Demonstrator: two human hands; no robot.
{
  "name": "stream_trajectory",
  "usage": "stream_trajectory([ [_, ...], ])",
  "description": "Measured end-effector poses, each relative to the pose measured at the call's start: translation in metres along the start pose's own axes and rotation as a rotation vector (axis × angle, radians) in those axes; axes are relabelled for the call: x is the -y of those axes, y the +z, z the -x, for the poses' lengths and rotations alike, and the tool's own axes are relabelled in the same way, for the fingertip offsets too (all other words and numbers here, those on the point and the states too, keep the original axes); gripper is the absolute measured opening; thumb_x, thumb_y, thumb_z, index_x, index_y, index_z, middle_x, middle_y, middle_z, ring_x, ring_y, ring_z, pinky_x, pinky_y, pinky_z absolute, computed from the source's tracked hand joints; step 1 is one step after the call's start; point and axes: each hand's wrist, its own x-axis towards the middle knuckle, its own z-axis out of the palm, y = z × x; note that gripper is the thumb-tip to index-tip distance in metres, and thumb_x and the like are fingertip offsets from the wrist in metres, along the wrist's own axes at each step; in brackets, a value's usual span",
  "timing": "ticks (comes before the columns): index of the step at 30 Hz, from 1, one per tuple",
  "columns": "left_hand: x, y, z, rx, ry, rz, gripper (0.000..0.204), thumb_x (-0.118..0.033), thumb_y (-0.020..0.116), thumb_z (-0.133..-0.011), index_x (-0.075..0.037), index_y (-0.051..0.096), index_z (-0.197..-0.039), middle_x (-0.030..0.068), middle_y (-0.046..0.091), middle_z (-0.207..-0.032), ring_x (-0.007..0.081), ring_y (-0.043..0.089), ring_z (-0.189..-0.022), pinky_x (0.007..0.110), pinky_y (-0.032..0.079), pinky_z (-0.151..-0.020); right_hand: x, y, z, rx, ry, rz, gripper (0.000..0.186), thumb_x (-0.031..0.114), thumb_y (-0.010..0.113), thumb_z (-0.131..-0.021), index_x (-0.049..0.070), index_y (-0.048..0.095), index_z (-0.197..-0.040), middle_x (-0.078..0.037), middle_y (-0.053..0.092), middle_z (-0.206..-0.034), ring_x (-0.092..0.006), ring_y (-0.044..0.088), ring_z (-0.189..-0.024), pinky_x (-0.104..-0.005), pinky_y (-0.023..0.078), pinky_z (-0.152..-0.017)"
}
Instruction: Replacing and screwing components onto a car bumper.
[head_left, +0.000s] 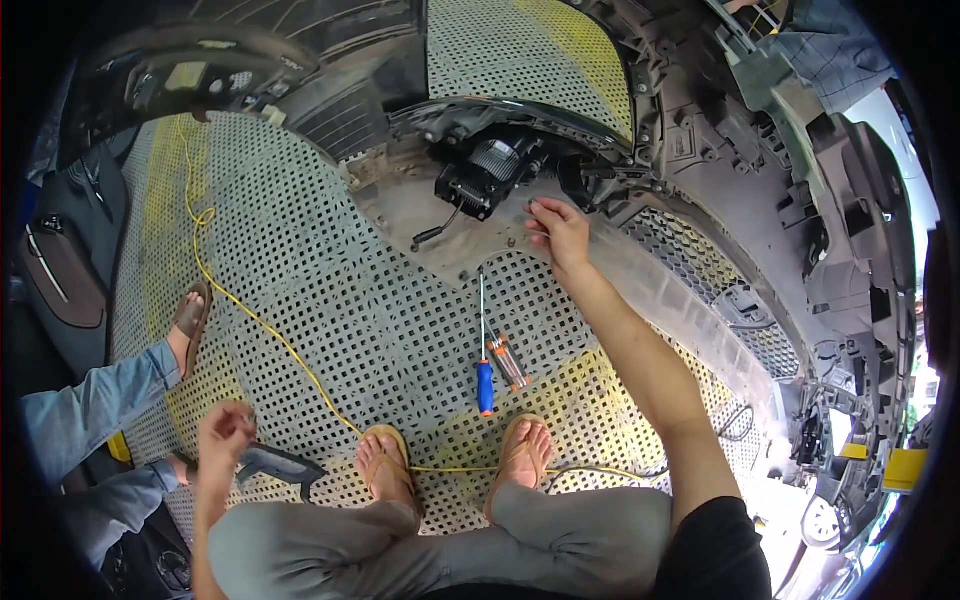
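Observation:
My right hand (562, 235) is stretched forward over a large car bumper cover (400, 190), its thumb and fingers pinched. Something small and dark shows at the fingertips, too small to name. Just left of that hand, a black ribbed module (490, 170) with a short cable and plug (432, 236) sits on the bumper's inner side. My left hand (225, 432) is raised beside my left knee with curled fingers; whatever they may hold is hidden. A long screwdriver (485, 380) with a blue and orange handle lies on the floor beside a clear orange-tipped screwdriver (508, 362).
A yellow cord (270, 327) runs across the perforated floor mat (330, 250) and behind my feet. Another person's legs (110, 395) are at the left, near a dark plastic part (280, 464). Black car panels (850, 200) stand along the right.

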Motion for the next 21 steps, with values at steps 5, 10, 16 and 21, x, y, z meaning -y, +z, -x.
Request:
stream_trajectory([
  [5, -0.132, 0.102, -0.053, 0.499, -0.067, -0.183, 0.024, 0.003, 0.072, -0.084, 0.001, 0.07, -0.108, 0.0048, 0.069, -0.093, 0.0119, 0.067, -0.085, 0.026, 0.056, -0.078, -0.016, 0.026, -0.021, -0.079, -0.043, -0.451, 0.019, 0.012, 0.072, -0.094, 0.007, 0.068, -0.111, -0.005, 0.073, -0.102, -0.0108, 0.065, -0.078, -0.0247, 0.049, -0.062],
  [10, -0.117, 0.253, -0.103, 0.679, -0.206, 0.271, 0.03, -0.002, 0.071, -0.091, 0.005, 0.062, -0.118, 0.0149, 0.07, -0.113, 0.024, 0.071, -0.102, 0.038, 0.058, -0.096, -0.011, 0.023, -0.022, -0.054, -0.018, -0.49, 0.021, 0.013, 0.074, -0.092, 0.007, 0.068, -0.111, -0.004, 0.073, -0.102, -0.0096, 0.063, -0.08, -0.0237, 0.046, -0.062],
  [16, -0.069, 0.406, -0.161, 0.366, -0.237, 1.023, 0.034, -0.01, 0.069, -0.095, -0.001, 0.058, -0.125, 0.0112, 0.068, -0.119, 0.0203, 0.066, -0.109, 0.035, 0.054, -0.097, -0.005, 0.02, -0.023, -0.061, -0.02, -0.373, 0.023, 0.014, 0.076, -0.091, 0.009, 0.067, -0.111, -0.002, 0.072, -0.102, -0.0091, 0.062, -0.079, -0.0234, 0.045, -0.063],
  [21, -0.063, 0.463, -0.193, 0.233, -0.284, 1.499, 0.028, -0.011, 0.068, -0.096, -0.009, 0.06, -0.123, 0.0026, 0.069, -0.118, 0.0111, 0.065, -0.101, 0.03, 0.052, -0.087, -0.009, 0.019, -0.03, -0.065, 0.025, -0.476, 0.023, 0.014, 0.076, -0.091, 0.01, 0.066, -0.111, 0.0, 0.071, -0.098, -0.0095, 0.062, -0.08, -0.0231, 0.045, -0.064],
])
